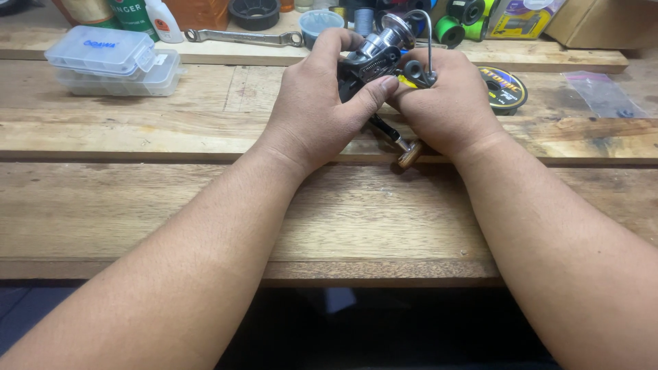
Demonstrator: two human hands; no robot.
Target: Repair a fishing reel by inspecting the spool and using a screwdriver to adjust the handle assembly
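We see both hands at upper centre of the frame clasping a fishing reel (385,56) above the wooden bench (343,212). Left hand (317,103) wraps its body, thumb pressed on; right hand (449,103) grips the other side. Handle knob (410,155) hangs below. Stacked clear boxes (113,60) upper left, line spool (504,89) right.

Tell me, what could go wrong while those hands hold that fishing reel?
The fishing reel is gripped above the workbench by the left hand and right hand; a slip might knock its handle knob on the wood. A finger could perhaps get pinched by the wire bail.
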